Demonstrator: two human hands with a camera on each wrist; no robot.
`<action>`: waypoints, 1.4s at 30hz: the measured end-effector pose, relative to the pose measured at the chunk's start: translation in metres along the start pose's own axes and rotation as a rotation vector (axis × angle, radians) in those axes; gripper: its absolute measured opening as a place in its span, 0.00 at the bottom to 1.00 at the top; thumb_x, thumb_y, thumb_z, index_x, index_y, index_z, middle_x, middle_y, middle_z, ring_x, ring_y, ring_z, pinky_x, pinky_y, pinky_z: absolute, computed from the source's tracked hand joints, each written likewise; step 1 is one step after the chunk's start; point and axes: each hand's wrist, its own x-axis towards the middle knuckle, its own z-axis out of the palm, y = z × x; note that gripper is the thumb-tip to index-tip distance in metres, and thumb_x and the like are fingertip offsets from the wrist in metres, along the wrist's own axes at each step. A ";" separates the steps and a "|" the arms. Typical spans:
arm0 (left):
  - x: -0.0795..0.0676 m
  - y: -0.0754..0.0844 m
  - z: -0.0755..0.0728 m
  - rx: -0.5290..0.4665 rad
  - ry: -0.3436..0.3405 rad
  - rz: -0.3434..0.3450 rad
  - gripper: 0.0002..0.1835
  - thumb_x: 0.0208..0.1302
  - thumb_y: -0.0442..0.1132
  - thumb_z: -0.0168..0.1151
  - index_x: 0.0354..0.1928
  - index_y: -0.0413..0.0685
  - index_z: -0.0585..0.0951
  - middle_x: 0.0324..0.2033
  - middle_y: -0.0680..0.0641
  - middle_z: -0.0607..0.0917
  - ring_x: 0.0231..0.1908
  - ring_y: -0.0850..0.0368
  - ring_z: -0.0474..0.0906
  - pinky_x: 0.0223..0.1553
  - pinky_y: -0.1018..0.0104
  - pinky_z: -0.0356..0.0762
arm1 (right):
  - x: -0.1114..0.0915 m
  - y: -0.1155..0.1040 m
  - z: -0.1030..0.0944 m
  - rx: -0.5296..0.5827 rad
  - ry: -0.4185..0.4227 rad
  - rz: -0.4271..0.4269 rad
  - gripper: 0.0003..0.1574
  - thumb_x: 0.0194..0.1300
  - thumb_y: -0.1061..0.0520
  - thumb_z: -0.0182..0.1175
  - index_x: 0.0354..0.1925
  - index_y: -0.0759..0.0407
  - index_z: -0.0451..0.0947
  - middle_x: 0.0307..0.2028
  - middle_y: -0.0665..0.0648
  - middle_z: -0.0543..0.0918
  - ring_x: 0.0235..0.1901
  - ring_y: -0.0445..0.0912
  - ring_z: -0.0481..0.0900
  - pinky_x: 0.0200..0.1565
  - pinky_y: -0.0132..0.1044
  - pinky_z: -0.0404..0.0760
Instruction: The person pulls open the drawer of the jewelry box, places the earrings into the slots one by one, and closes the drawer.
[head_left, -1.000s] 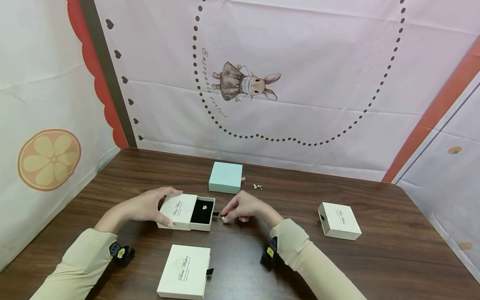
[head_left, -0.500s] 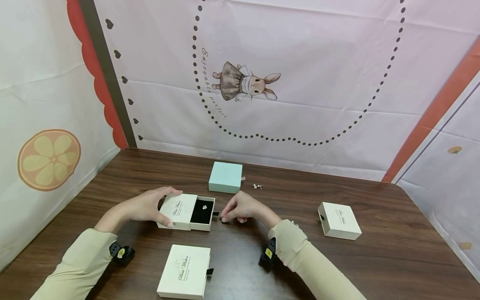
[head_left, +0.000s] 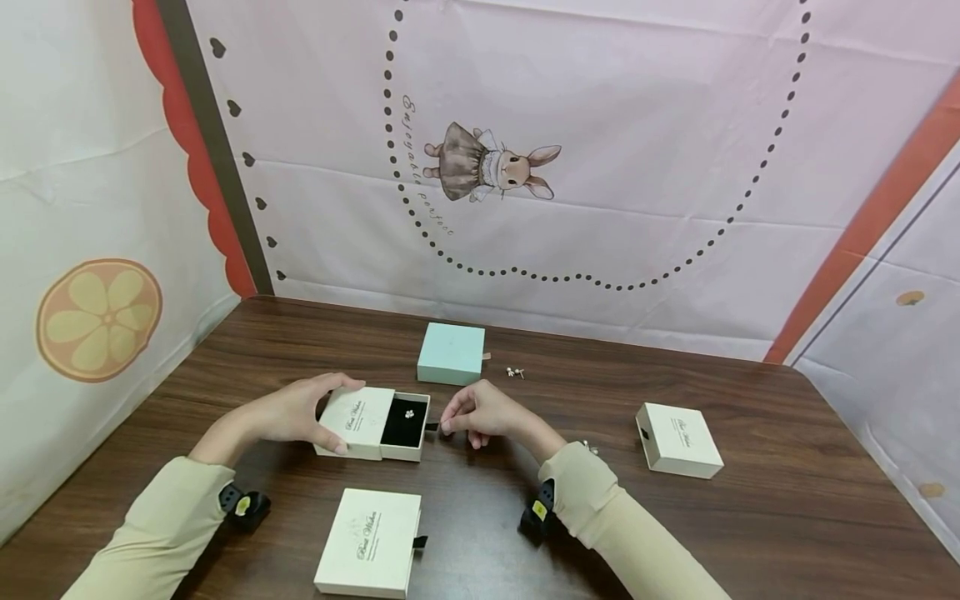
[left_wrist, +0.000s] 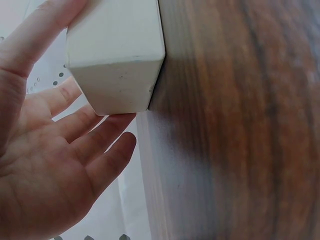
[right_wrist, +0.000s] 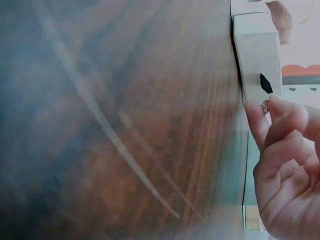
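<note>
My left hand (head_left: 303, 411) grips a cream drawer-style jewelry box (head_left: 358, 423), its thumb near the front edge and its fingers at the back. The box's drawer (head_left: 405, 455) is pulled partway out to the right. On the drawer's black pad (head_left: 397, 433) sits a small flower-shaped stud earring (head_left: 409, 414). Just right of the drawer's black pull ribbon (head_left: 431, 427), my right hand (head_left: 483, 412) pinches a small silvery earring (right_wrist: 264, 107) between thumb and index finger. In the head view the fingertips hide that earring.
A mint box (head_left: 452, 354) stands behind, with small earrings (head_left: 514, 372) to its right. One closed cream box (head_left: 369, 542) lies in front and another (head_left: 679, 441) at the right. More small jewelry (head_left: 590, 448) shows beside the right sleeve.
My right fingertips have risen slightly from the table beside the drawer, with the earring that showed there a second ago now between them. The left hand and the box have not moved.
</note>
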 end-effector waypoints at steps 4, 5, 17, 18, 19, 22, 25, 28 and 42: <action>0.000 0.000 0.000 0.001 0.002 -0.001 0.48 0.33 0.54 0.76 0.59 0.41 0.68 0.58 0.36 0.70 0.58 0.38 0.63 0.53 0.40 0.61 | 0.000 -0.001 0.001 0.006 0.035 -0.002 0.04 0.55 0.66 0.62 0.31 0.67 0.81 0.21 0.60 0.82 0.06 0.37 0.64 0.12 0.28 0.66; 0.000 0.000 0.000 0.000 0.002 -0.001 0.48 0.33 0.55 0.76 0.59 0.41 0.68 0.58 0.36 0.70 0.58 0.38 0.63 0.52 0.40 0.61 | -0.001 -0.001 0.000 0.007 0.041 -0.002 0.04 0.55 0.66 0.63 0.31 0.67 0.82 0.20 0.60 0.81 0.07 0.37 0.64 0.13 0.28 0.66; 0.001 -0.003 0.001 -0.007 0.003 0.004 0.48 0.33 0.55 0.76 0.59 0.41 0.68 0.58 0.37 0.70 0.57 0.39 0.64 0.52 0.41 0.61 | -0.004 0.000 -0.003 0.085 0.036 -0.043 0.10 0.61 0.64 0.57 0.39 0.70 0.81 0.31 0.65 0.84 0.08 0.36 0.69 0.14 0.28 0.69; 0.001 -0.003 0.001 -0.008 0.004 0.005 0.48 0.33 0.54 0.76 0.59 0.41 0.68 0.58 0.37 0.70 0.57 0.39 0.64 0.52 0.41 0.61 | -0.004 0.000 -0.003 0.095 0.036 -0.045 0.11 0.61 0.64 0.57 0.39 0.70 0.80 0.33 0.65 0.84 0.08 0.36 0.69 0.15 0.28 0.69; 0.001 -0.003 0.001 -0.009 0.004 0.005 0.48 0.33 0.55 0.76 0.59 0.41 0.68 0.58 0.37 0.70 0.57 0.39 0.64 0.52 0.41 0.61 | -0.004 0.000 -0.003 0.101 0.037 -0.045 0.11 0.61 0.64 0.57 0.40 0.70 0.80 0.33 0.65 0.84 0.08 0.36 0.68 0.14 0.28 0.68; 0.001 -0.002 0.001 -0.009 0.004 0.008 0.48 0.33 0.55 0.76 0.59 0.41 0.68 0.58 0.37 0.70 0.57 0.39 0.64 0.52 0.42 0.61 | -0.003 0.000 -0.002 0.119 0.042 -0.041 0.12 0.61 0.63 0.57 0.41 0.70 0.79 0.33 0.65 0.84 0.07 0.37 0.66 0.14 0.28 0.67; 0.000 -0.001 0.001 -0.010 0.004 0.009 0.48 0.33 0.55 0.76 0.59 0.40 0.68 0.58 0.37 0.70 0.57 0.39 0.63 0.52 0.42 0.61 | -0.003 -0.001 -0.001 0.139 0.055 -0.041 0.11 0.61 0.63 0.57 0.40 0.70 0.77 0.32 0.65 0.84 0.07 0.37 0.65 0.14 0.28 0.65; 0.001 -0.001 0.001 -0.009 0.004 0.007 0.48 0.33 0.55 0.76 0.59 0.41 0.69 0.58 0.37 0.70 0.58 0.39 0.63 0.53 0.41 0.61 | -0.002 -0.002 -0.001 0.140 0.076 -0.044 0.10 0.61 0.61 0.58 0.38 0.69 0.77 0.30 0.64 0.84 0.07 0.38 0.65 0.13 0.28 0.65; 0.001 -0.002 0.001 -0.005 0.004 0.012 0.48 0.33 0.55 0.75 0.59 0.41 0.68 0.58 0.37 0.70 0.58 0.38 0.63 0.53 0.40 0.60 | 0.001 -0.006 0.007 0.125 0.126 -0.093 0.11 0.58 0.61 0.61 0.37 0.70 0.81 0.24 0.64 0.80 0.07 0.37 0.60 0.14 0.29 0.63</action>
